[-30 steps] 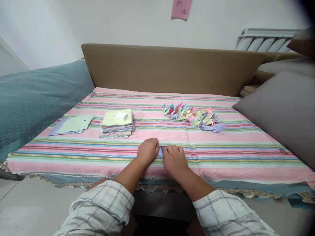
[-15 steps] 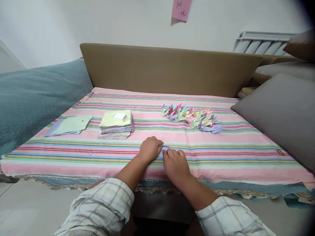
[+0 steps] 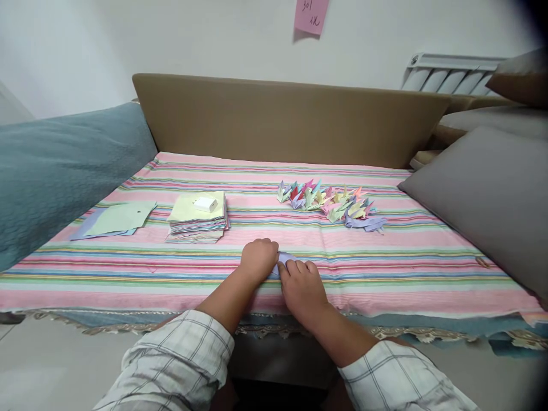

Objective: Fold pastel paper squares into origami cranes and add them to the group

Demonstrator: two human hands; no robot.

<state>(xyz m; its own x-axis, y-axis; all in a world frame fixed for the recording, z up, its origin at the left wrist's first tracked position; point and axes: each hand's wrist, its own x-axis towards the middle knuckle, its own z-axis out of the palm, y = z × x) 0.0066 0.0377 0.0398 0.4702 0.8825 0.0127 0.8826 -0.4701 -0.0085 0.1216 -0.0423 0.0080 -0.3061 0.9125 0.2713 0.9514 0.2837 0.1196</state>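
Observation:
A small folded piece of lavender paper [image 3: 286, 258] lies on the striped cloth [image 3: 257, 220] near the front edge, mostly covered by my fingers. My left hand [image 3: 259, 260] is closed on its left side, fingers curled, with the thumb hidden. From the right, my right hand [image 3: 303, 285] presses down on it with bent fingers, the index fingertip touching the paper beside my left hand. Beyond my hands, to the right, stands a cluster of folded paper cranes [image 3: 329, 202] in several colours.
Left of my hands is a stack of coloured paper squares [image 3: 197, 220] with a small white block [image 3: 205, 204] on top. Farther left lie loose green and purple sheets [image 3: 120, 220]. A blue armrest [image 3: 72, 171] bounds the left, a grey cushion [image 3: 483, 200] the right.
My left fingers have curled in more over the paper's left edge, and my right hand has shifted slightly left. The whole view has moved a little.

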